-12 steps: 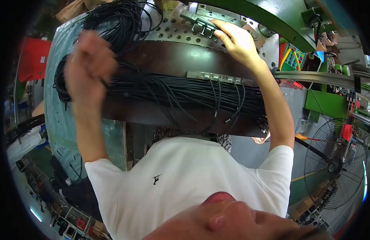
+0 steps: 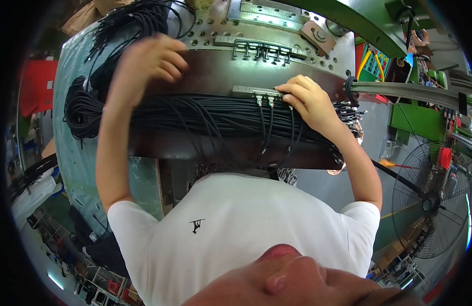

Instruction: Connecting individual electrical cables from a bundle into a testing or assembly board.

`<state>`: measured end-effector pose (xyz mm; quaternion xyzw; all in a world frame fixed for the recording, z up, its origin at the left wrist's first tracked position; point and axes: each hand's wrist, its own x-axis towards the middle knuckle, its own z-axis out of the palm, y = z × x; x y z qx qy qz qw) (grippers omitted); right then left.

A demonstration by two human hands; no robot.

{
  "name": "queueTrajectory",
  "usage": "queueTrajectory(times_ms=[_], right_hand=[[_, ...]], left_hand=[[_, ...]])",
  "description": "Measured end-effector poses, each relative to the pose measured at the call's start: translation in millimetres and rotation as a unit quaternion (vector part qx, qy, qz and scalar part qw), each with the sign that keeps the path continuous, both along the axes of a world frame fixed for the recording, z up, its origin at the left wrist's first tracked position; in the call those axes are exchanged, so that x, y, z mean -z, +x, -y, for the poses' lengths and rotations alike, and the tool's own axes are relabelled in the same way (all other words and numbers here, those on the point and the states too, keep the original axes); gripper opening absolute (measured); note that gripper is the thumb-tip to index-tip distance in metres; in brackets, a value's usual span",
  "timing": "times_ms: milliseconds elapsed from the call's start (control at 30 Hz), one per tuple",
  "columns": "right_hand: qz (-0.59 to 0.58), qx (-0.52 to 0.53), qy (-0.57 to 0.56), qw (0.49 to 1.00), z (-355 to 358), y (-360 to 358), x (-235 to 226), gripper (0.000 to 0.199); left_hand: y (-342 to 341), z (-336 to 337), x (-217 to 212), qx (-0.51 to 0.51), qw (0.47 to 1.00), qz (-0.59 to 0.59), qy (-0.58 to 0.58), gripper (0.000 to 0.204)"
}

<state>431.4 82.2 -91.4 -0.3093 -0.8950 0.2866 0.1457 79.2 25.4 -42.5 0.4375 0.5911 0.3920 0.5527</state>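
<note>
The right hand (image 2: 308, 99) rests its fingertips on the near metal fixture bar (image 2: 256, 92), a small grey strip on the dark brown table (image 2: 215, 76). The fingers are bent and pinch at the plug ends sitting in that bar, but I cannot tell if they grip one tight. Thin black cables (image 2: 269, 122) hang down from the bar and join a big bundle of black cables (image 2: 195, 117) that lies across the table just below it. The left hand (image 2: 144, 64) is well to the left of the bar, lifted above the table, with its fingers curled loosely and nothing seen in it. Behind the bar, farther from the person, is a second metal bar (image 2: 261, 48) with small loops.
</note>
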Motion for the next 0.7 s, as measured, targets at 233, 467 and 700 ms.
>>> queueTrajectory(times_ms=[233,467,700], right_hand=[[-0.121,0.058,0.141,0.981,-43.0,-13.2,-19.6,0.015],[0.186,0.079,0.426,0.882,-165.7,-48.4,24.4,0.019],[0.118,0.089,0.42,0.895,-157.1,-34.8,24.1,0.016]], left_hand=[[161.7,20.7,14.9,0.017,0.953,0.288,-0.094,0.041],[135.2,-62.0,7.1,-0.018,0.927,0.371,-0.045,0.029],[119.9,-99.9,20.7,-0.013,0.974,0.217,-0.057,0.03]])
